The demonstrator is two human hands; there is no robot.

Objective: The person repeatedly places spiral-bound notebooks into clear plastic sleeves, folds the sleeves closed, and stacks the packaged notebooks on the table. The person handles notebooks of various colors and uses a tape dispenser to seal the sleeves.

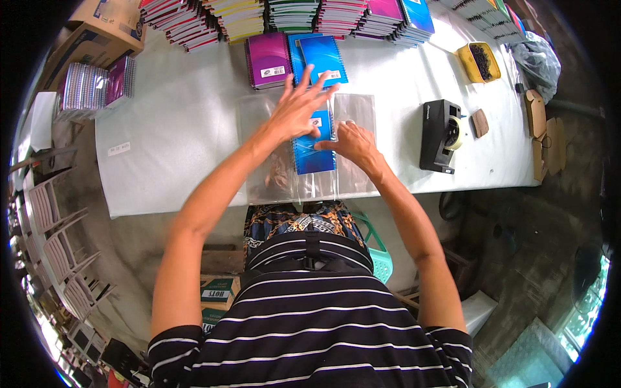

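Observation:
A blue spiral notebook (pixel 315 160) lies upright on a clear plastic sheet (pixel 265 178) near the table's front edge. My left hand (pixel 297 113) is open above its top end, fingers spread and pointing away from me, with the thumb at the notebook. At the notebook's right edge is my right hand (pixel 357 142), its fingers curled and its thumb lying over the cover. Just beyond the left fingertips rest another blue notebook (pixel 322 55) and a purple notebook stack (pixel 268 58). What lies under my right fingers is hidden.
Tall stacks of notebooks (pixel 294 14) line the table's far side. To the right stand a black tape dispenser (pixel 440 145), a small brown block (pixel 479 123) and a yellow tub (pixel 490 63) of dark bits. More notebooks (pixel 87 87) and a cardboard box (pixel 107 32) are at left.

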